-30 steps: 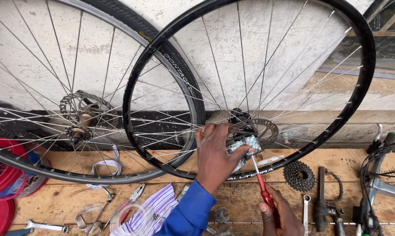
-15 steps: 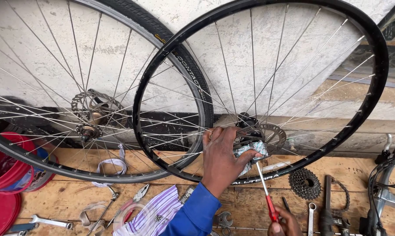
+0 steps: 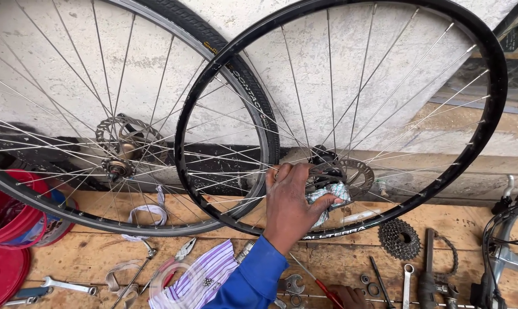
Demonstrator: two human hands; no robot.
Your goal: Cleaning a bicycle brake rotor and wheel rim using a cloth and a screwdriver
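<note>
We see a bare black rim wheel [image 3: 350,120], thin steel spokes, standing upright on the wooden counter [image 3: 98,252]. Its hub [image 3: 336,171] lies directly under our left hand [image 3: 290,209], axle roughly level. The left grip is closed around a crumpled pale rag [image 3: 327,197] pressed to the hub. Right hand [image 3: 347,296], below the grip, holds a red-handled screwdriver [image 3: 313,280]. A toothed cassette [image 3: 400,238] lies right of the grip.

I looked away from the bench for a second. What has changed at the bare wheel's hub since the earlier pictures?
The right hand has drawn the red-handled screwdriver down and away from the hub; its tip now sits low by the bench, near the frame's bottom edge. The left hand stays at the hub, pressing the rag against it. The bare wheel, the tyred wheel and the cassette have not moved.
</note>
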